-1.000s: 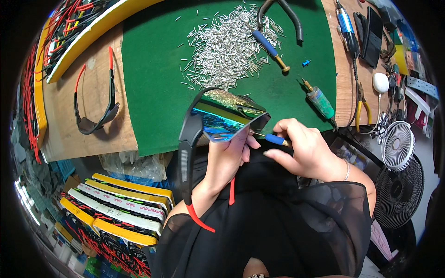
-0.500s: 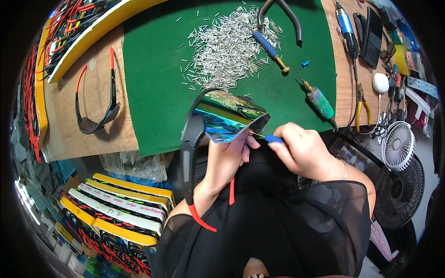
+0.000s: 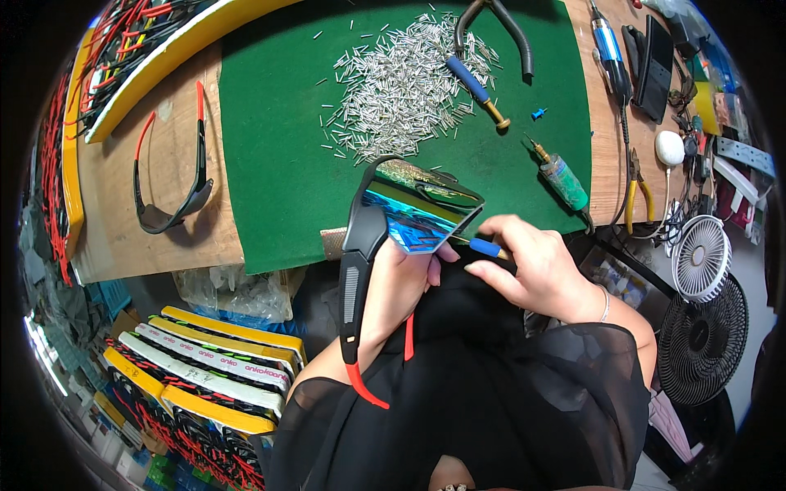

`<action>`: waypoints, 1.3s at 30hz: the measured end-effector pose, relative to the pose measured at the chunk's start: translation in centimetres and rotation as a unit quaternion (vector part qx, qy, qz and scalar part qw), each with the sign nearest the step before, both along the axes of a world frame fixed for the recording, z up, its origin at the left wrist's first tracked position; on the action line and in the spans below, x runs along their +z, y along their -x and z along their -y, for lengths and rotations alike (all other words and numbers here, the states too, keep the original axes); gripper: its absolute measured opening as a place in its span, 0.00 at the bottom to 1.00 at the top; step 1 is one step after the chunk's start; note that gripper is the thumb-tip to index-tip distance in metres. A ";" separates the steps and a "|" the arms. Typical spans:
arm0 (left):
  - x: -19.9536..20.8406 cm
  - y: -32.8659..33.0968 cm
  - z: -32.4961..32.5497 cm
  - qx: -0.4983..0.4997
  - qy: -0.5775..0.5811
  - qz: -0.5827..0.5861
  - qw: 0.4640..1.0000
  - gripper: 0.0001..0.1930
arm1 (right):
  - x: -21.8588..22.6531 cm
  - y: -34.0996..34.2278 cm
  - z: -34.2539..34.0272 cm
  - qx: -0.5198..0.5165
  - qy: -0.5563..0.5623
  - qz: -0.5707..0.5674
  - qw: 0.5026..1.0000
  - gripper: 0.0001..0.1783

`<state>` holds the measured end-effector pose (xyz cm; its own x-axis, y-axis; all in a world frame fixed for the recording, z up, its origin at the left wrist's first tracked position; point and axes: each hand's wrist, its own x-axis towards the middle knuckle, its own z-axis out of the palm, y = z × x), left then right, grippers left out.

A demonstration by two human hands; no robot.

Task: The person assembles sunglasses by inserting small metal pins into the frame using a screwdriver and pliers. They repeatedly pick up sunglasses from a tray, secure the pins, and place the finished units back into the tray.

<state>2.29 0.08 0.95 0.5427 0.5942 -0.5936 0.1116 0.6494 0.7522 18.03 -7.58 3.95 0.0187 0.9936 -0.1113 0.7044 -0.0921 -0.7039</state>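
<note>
A pair of wraparound sunglasses [image 3: 419, 222] with a mirrored blue-green lens, black frame and red temple tips is in my left hand [image 3: 391, 288]. The fingers are closed around it behind the lens and partly hidden. My right hand [image 3: 544, 266] holds a small blue-handled screwdriver [image 3: 486, 247], whose thin shaft points at the lens-side corner of the frame. The thumb stands a little off the handle. Whether the tip touches a screw is hidden. Both hands are just off the near edge of the green mat [image 3: 278, 155].
Loose metal pins [image 3: 409, 86] lie heaped on the mat. Around them are a blue-and-brass tool [image 3: 475, 86], dark-handled pliers [image 3: 516, 41] and a green-handled tool [image 3: 563, 182]. Another pair of sunglasses [image 3: 176, 217] rests left. Yellow pliers [image 3: 643, 196] and a white fan [image 3: 702, 256] are right.
The sunglasses have shifted slightly right and turned, showing more of the near temple arm. My right thumb has moved away from the screwdriver, and more of its blue handle shows.
</note>
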 end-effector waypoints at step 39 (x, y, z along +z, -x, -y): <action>0.8 2.8 0.4 0.041 0.073 0.029 0.996 0.11 | 0.7 -0.6 1.5 -0.080 0.304 -0.185 0.931 0.21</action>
